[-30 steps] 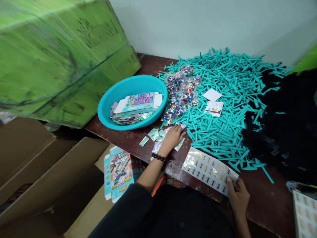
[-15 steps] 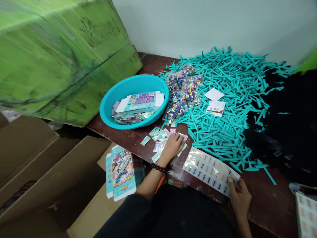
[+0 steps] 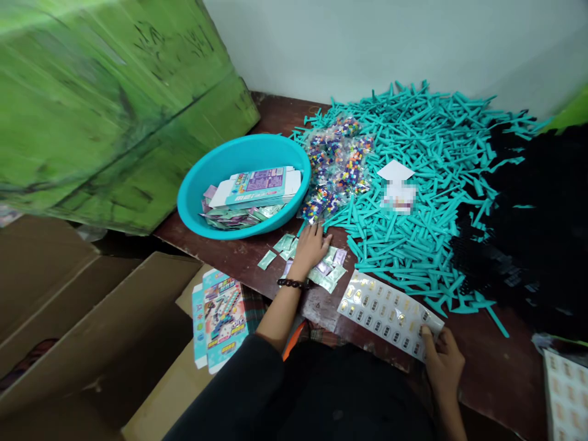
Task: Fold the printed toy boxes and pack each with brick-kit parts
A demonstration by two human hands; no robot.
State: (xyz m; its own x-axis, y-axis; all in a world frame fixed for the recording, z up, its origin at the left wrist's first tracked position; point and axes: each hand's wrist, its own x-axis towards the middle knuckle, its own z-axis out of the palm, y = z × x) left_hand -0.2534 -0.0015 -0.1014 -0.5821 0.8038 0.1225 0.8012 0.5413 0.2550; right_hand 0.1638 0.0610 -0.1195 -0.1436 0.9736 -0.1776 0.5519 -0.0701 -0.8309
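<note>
My left hand (image 3: 311, 250), with a dark bead bracelet at the wrist, lies palm down with its fingers stretched out. Under and around it are small green and purple sachets (image 3: 327, 278), loosely scattered on the table; some are hidden by the hand. Just beyond the fingertips lie clear bags of multicoloured beads (image 3: 331, 162). Between thumb and fingers, my right hand (image 3: 444, 358) pinches the right corner of a sticker sheet (image 3: 384, 314) with rows of gold and dark oval labels. The sheet's left end reaches to near the sachets.
A blue basin (image 3: 193, 211) holds flattened boxes and more sachets. Turquoise plastic hammer-like pieces (image 3: 427, 165) are heaped along the wall, with black pieces (image 3: 533, 233) at right. Printed boxes (image 3: 225, 324) lie left, beside open cartons (image 3: 133, 318). A large green box (image 3: 114, 122) stands behind.
My left hand has moved farther forward and slightly left over the sachets, its fingers now stretched out rather than curled. My right hand keeps holding the sticker sheet's corner.
</note>
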